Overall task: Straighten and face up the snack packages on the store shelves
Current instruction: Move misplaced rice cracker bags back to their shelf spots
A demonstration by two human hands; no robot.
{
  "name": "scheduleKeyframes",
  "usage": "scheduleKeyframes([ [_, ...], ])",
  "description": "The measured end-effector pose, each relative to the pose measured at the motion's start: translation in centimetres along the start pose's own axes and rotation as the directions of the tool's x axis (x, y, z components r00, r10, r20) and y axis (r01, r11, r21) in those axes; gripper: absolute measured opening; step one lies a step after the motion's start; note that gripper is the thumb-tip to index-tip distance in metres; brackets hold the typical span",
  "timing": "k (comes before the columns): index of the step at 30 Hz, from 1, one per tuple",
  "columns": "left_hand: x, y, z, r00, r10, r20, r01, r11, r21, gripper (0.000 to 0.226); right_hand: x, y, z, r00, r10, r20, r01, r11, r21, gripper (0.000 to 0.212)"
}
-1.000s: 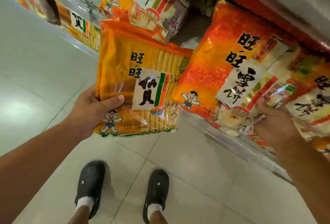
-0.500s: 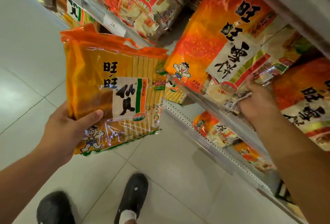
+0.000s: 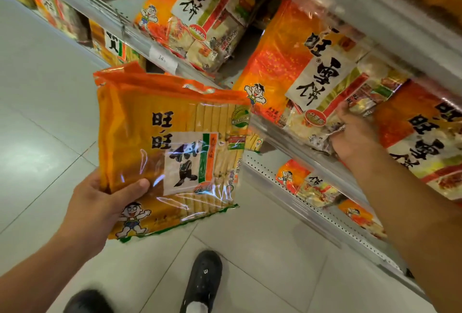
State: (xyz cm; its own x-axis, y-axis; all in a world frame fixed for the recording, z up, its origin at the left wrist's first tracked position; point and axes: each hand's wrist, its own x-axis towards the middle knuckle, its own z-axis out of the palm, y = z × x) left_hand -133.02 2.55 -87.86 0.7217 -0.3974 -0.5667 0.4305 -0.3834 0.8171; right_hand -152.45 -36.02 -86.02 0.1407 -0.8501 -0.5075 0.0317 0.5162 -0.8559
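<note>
My left hand (image 3: 100,202) grips a yellow-orange rice cracker bag (image 3: 172,147) by its lower left corner, thumb across the front, and holds it upright and face up out over the aisle floor. My right hand (image 3: 350,135) reaches onto the middle shelf and pinches the bottom edge of an orange-red rice cracker bag (image 3: 295,68) that leans face out. Another bag of the same kind (image 3: 430,142) stands to its right, partly behind my right forearm. A third one (image 3: 197,13) lies further left on the same shelf.
The shelf's metal front rail (image 3: 160,55) carries a price tag. Smaller orange packs (image 3: 310,182) lie on the perforated lower shelf. Yellow bags (image 3: 112,43) fill the bay at the left. Grey floor tiles (image 3: 45,113) and my black shoes (image 3: 202,280) are below.
The view has swung and closed in on the shelves. My left hand keeps the yellow bag out in front. My right hand stays on the orange bag's bottom edge.
</note>
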Motion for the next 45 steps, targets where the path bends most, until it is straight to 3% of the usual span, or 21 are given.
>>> scheduleKeyframes([
  [9, -0.2, -1.5, 0.7, 0.997, -0.018, 0.08, 0.025, 0.996, -0.088, 0.066, 2.2, 0.4, 0.9, 0.99, -0.115, -0.077, 0.102, 0.982, -0.16, 0.048],
  [11, 0.0, -2.0, 1.0, 0.995, -0.046, 0.086, 0.053, 0.995, -0.083, 0.064, 2.6, 1.6, 0.6, 0.992, -0.102, -0.078, 0.086, 0.978, -0.192, 0.043],
  [14, 0.8, -2.4, 1.7, 0.993, -0.074, 0.095, 0.08, 0.995, -0.055, 0.063, 3.2, 3.2, 0.0, 0.999, -0.027, 0.04, 0.034, 0.978, -0.203, 0.05],
  [19, 1.9, -2.2, 2.4, 0.994, -0.068, 0.085, 0.074, 0.995, -0.061, 0.064, 3.8, 2.9, -0.4, 0.998, -0.009, 0.065, 0.026, 0.967, -0.255, 0.06],
  [24, 2.1, -1.6, 2.6, 0.99, -0.056, 0.128, 0.064, 0.996, -0.06, 0.099, 3.9, 4.0, 0.1, 1.0, 0.011, -0.021, -0.016, 0.977, -0.213, 0.071],
  [30, 2.4, -1.3, 2.8, 0.986, -0.04, 0.16, 0.054, 0.995, -0.083, 0.1, 4.4, 4.3, 0.5, 0.992, -0.022, -0.122, -0.017, 0.952, -0.307, 0.075],
  [34, 2.3, -0.7, 2.7, 0.984, -0.055, 0.172, 0.072, 0.993, -0.094, 0.101, 1.4, 4.4, 1.1, 0.968, -0.074, -0.24, -0.028, 0.919, -0.394, 0.095],
  [36, 2.0, 0.2, 2.3, 0.98, -0.053, 0.194, 0.075, 0.991, -0.11, 0.099, -2.4, 6.1, 1.0, 0.96, -0.222, -0.173, 0.131, 0.897, -0.423, 0.093],
  [38, 1.6, 1.7, 1.3, 0.972, -0.058, 0.227, 0.088, 0.988, -0.128, 0.094, -6.9, 8.5, 1.2, 0.973, -0.232, -0.007, 0.202, 0.861, -0.467, 0.066],
  [40, 1.2, 3.3, -0.2, 0.968, -0.07, 0.239, 0.103, 0.987, -0.124, 0.092, -10.8, 9.9, 2.9, 0.982, 0.015, 0.188, 0.072, 0.89, -0.451, 0.058],
  [42, 0.9, 5.1, -2.2, 0.972, -0.074, 0.223, 0.104, 0.986, -0.128, 0.086, -13.1, 9.7, 5.4, 0.918, 0.231, 0.322, -0.06, 0.884, -0.463, 0.083],
  [43, 0.8, 6.0, -3.4, 0.974, -0.069, 0.217, 0.1, 0.986, -0.133, 0.081, -13.9, 9.2, 6.9, 0.893, 0.269, 0.362, -0.06, 0.867, -0.495, 0.089],
  [45, 0.6, 7.7, -6.3, 0.974, -0.063, 0.217, 0.099, 0.982, -0.161, 0.076, -15.1, 8.2, 9.8, 0.856, 0.279, 0.436, -0.002, 0.844, -0.537, 0.071],
])
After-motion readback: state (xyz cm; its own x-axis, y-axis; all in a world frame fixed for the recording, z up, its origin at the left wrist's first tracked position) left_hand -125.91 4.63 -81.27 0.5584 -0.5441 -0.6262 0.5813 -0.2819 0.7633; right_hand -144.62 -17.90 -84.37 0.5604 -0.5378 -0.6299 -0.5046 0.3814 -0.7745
